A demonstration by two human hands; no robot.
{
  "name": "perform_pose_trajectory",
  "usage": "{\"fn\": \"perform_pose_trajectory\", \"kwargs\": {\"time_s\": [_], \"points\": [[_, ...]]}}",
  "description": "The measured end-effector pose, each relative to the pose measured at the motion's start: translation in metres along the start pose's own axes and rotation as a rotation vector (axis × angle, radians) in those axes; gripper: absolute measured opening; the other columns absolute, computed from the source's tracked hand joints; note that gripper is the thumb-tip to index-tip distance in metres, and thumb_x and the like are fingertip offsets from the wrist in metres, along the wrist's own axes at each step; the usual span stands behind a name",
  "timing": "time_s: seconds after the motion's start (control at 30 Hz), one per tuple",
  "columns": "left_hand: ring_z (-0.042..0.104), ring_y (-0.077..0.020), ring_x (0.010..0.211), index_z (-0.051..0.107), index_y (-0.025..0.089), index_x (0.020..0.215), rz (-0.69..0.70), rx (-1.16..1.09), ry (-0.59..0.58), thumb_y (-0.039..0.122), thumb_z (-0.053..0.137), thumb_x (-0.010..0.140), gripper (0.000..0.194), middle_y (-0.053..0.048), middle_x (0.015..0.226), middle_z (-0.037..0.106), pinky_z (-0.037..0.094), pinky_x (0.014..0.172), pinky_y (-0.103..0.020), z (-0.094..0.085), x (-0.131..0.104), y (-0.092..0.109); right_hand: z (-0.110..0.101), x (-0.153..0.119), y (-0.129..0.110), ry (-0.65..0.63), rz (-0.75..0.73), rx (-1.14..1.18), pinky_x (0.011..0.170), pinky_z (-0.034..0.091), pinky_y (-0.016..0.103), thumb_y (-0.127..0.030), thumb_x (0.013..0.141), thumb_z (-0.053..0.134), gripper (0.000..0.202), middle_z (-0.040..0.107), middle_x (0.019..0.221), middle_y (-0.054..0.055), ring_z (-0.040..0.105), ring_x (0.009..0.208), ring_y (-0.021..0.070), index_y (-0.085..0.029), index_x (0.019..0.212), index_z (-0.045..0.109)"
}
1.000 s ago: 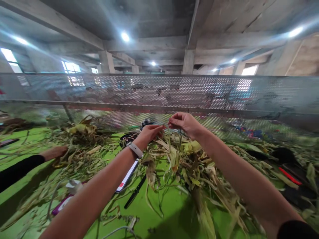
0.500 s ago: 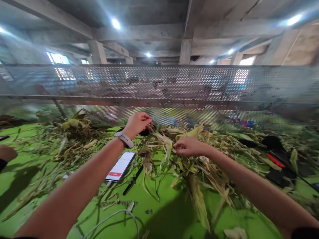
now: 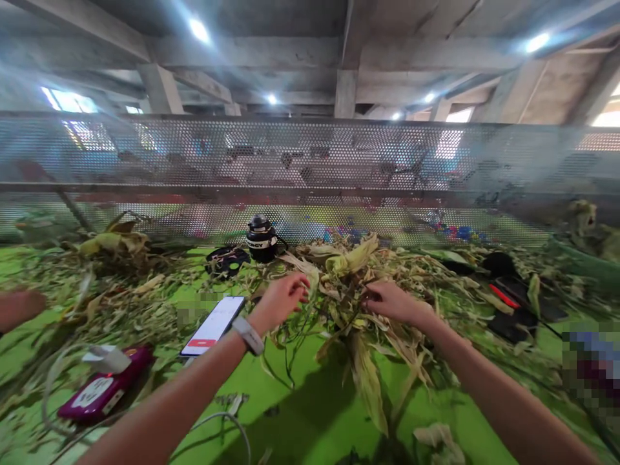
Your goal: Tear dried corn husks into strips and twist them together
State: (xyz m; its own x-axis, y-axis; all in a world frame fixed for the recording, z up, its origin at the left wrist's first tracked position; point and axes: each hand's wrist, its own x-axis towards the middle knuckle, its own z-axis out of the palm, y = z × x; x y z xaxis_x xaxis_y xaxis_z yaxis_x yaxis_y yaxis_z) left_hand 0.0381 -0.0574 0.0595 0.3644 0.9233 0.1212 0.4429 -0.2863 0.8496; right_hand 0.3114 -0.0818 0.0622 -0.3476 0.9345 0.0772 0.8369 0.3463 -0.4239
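Note:
A heap of dry corn husks (image 3: pixel 351 258) and thin shreds lies in front of me on the green tabletop (image 3: pixel 310 413). My left hand (image 3: pixel 283 300), with a pale wristband on its wrist, is at the heap's left side. Its fingers are loosely bent and apart, with nothing visible between them. On the right side of the heap, my right hand (image 3: pixel 391 302) has its fingers pinched together on a husk piece, the fingertips partly hidden among the shreds. Long pale husk leaves (image 3: pixel 369 381) hang toward me below that hand.
A phone (image 3: pixel 216 326) lies left of my left wrist. Nearby are a purple power bank (image 3: pixel 106 387), a white charger plug (image 3: pixel 105 358) and cables. A black jar (image 3: pixel 261 239) stands before the perforated metal screen (image 3: pixel 300 155). Another person's hand (image 3: pixel 22 309) shows at far left.
My left hand has come down and nearer from the top of the heap, its pinch loosened. My right hand stays at the husks. The view has swung right, and the black jar is uncovered.

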Motion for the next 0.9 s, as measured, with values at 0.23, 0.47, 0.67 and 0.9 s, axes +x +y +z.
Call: {"fn": "perform_pose_trajectory", "kwargs": {"time_s": [0.23, 0.47, 0.67, 0.9], "points": [[0.059, -0.0167, 0.073, 0.069, 0.016, 0.080, 0.078, 0.117, -0.220, 0.031, 0.056, 0.072, 0.021, -0.002, 0.077, 0.068, 0.046, 0.067, -0.024, 0.051, -0.015, 0.001, 0.018, -0.005, -0.024, 0.093, 0.005, 0.276, 0.056, 0.045, 0.022, -0.026, 0.082, 0.049, 0.017, 0.066, 0.065, 0.002, 0.061, 0.058, 0.0143, -0.015, 0.081, 0.062], [0.044, -0.0120, 0.054, 0.066, 0.013, 0.063, 0.078, -0.089, -0.057, 0.048, 0.055, 0.077, 0.039, 0.001, 0.054, 0.052, 0.034, 0.050, -0.023, 0.067, -0.016, 0.008, 0.024, -0.011, -0.039, 0.270, -0.054, 0.276, 0.055, 0.040, 0.023, -0.030, 0.081, 0.054, 0.018, 0.063, 0.065, 0.001, 0.056, 0.061, 0.0147, -0.016, 0.073, 0.062], [0.051, -0.0145, 0.060, 0.068, 0.016, 0.067, 0.069, 0.046, 0.089, 0.046, 0.056, 0.076, 0.033, -0.001, 0.063, 0.062, 0.039, 0.058, -0.024, 0.026, -0.027, -0.002, 0.016, -0.013, -0.025, 0.348, 0.054, 0.352, 0.054, 0.039, 0.024, -0.033, 0.080, 0.052, 0.020, 0.059, 0.059, 0.000, 0.052, 0.055, 0.0144, -0.017, 0.069, 0.058], [0.055, -0.0175, 0.076, 0.067, 0.014, 0.100, 0.031, -0.094, -0.137, 0.051, 0.054, 0.079, 0.045, -0.005, 0.084, 0.065, 0.043, 0.069, -0.026, 0.043, -0.028, 0.002, 0.024, -0.006, -0.044, 0.168, -0.028, 0.732, 0.056, 0.045, 0.025, -0.051, 0.077, 0.060, 0.035, 0.061, 0.060, -0.001, 0.057, 0.056, 0.0136, -0.017, 0.073, 0.056]]}}
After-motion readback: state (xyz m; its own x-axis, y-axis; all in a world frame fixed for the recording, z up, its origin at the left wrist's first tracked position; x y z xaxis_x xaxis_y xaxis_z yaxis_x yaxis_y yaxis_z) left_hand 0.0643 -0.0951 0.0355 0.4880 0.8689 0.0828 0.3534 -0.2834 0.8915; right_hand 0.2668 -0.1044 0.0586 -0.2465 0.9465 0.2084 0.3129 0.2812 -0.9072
